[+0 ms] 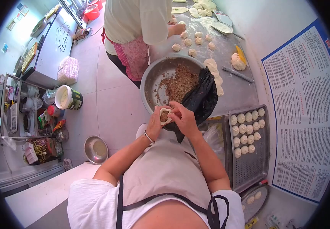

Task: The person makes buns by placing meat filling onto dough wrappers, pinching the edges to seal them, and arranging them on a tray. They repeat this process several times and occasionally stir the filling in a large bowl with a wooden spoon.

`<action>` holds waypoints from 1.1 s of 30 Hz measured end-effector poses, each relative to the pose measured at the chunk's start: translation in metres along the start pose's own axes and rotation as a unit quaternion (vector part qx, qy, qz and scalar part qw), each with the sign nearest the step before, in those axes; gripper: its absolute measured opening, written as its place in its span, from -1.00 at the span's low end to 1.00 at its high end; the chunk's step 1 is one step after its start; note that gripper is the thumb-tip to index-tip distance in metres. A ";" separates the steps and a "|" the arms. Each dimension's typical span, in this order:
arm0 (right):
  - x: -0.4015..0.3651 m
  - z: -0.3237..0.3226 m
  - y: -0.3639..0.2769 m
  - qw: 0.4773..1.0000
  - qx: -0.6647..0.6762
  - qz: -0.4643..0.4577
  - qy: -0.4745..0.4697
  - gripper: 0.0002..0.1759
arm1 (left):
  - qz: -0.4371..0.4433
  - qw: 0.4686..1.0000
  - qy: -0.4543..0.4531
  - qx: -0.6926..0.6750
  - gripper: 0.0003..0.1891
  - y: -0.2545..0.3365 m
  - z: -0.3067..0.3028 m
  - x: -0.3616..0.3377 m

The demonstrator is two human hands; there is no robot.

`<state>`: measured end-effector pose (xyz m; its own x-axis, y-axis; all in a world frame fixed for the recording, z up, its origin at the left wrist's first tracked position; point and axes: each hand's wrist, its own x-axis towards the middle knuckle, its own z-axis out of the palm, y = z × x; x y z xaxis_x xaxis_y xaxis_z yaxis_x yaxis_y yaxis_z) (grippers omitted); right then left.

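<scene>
Near the middle of the view, my left hand cups a round dough wrapper with brown filling showing in its open centre. My right hand has its fingers pinched on the wrapper's right edge. Just beyond both hands stands a large metal bowl holding brown minced filling. A black plastic bag drapes over the bowl's right side and hangs down behind my right hand.
A co-worker in a pink apron handles dough at the floured table. Dough pieces and a rolling pin lie there. At right, a perforated tray holds several buns. A metal basin and white bucket are at left.
</scene>
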<state>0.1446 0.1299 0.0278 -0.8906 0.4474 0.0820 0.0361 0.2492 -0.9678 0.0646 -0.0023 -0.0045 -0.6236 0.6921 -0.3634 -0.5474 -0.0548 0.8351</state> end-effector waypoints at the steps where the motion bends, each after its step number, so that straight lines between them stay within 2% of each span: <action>1: 0.001 -0.002 0.003 0.999 -0.033 -0.016 -0.023 -0.80 | 0.004 1.000 0.002 0.016 -0.26 -0.004 -0.002 0.002; 3: 0.001 -0.006 0.012 0.992 -0.099 -0.046 -0.069 -0.75 | 0.010 0.999 0.006 0.047 -0.22 -0.010 -0.006 0.004; 6: 0.003 -0.005 0.007 0.972 -0.140 -0.178 -0.068 -0.77 | -0.045 0.996 -0.076 0.028 -0.20 -0.008 -0.016 0.004; 9: 0.005 -0.008 -0.014 0.993 -0.076 -0.038 -0.082 -0.79 | -0.044 0.988 -0.115 0.088 -0.15 -0.009 -0.022 0.012; 12: 0.007 -0.010 0.011 0.992 -0.059 -0.009 -0.113 -0.84 | -0.072 0.974 -0.199 0.082 -0.15 0.005 -0.025 0.018; 15: 0.003 -0.003 0.028 0.979 0.088 0.176 -0.054 -0.73 | -0.114 0.986 -0.024 -0.123 -0.27 0.012 -0.008 0.002; 18: -0.003 0.015 0.037 0.976 0.136 0.170 0.006 -0.77 | -0.017 0.989 0.017 -0.143 -0.33 -0.012 -0.001 -0.003; 19: -0.002 0.018 0.033 0.997 0.042 0.057 0.027 -0.81 | -0.012 0.990 0.019 -0.136 -0.35 -0.017 -0.001 -0.002; 20: -0.001 0.019 0.028 0.996 -0.053 -0.058 0.047 -0.84 | -0.006 0.991 0.022 -0.129 -0.36 -0.022 -0.002 -0.001; 21: -0.001 0.019 0.021 0.972 -0.147 -0.170 0.065 -0.86 | -0.001 0.992 0.024 -0.122 -0.37 -0.022 -0.002 -0.002; 24: -0.001 0.015 0.014 0.990 -0.109 -0.092 0.008 -0.86 | 0.000 0.999 -0.013 -0.031 -0.35 -0.016 -0.008 0.001; 27: 0.002 0.014 0.011 0.999 0.027 0.021 -0.010 -0.84 | 0.015 0.999 -0.034 -0.019 -0.30 -0.024 -0.013 0.004; 30: 0.003 0.007 0.023 0.989 -0.071 -0.111 -0.070 -0.77 | -0.060 0.994 -0.082 -0.039 -0.17 -0.023 -0.025 0.009; 33: 0.006 0.003 0.018 0.955 -0.163 -0.232 -0.088 -0.74 | -0.075 0.992 -0.097 0.036 -0.13 -0.016 -0.027 0.011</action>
<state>0.1384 0.1349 0.0105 -0.9070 0.0793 0.4135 -0.2662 0.6529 -0.7091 0.0517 -0.0133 -0.0324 -0.4149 0.8146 -0.4054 -0.5797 0.1067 0.8078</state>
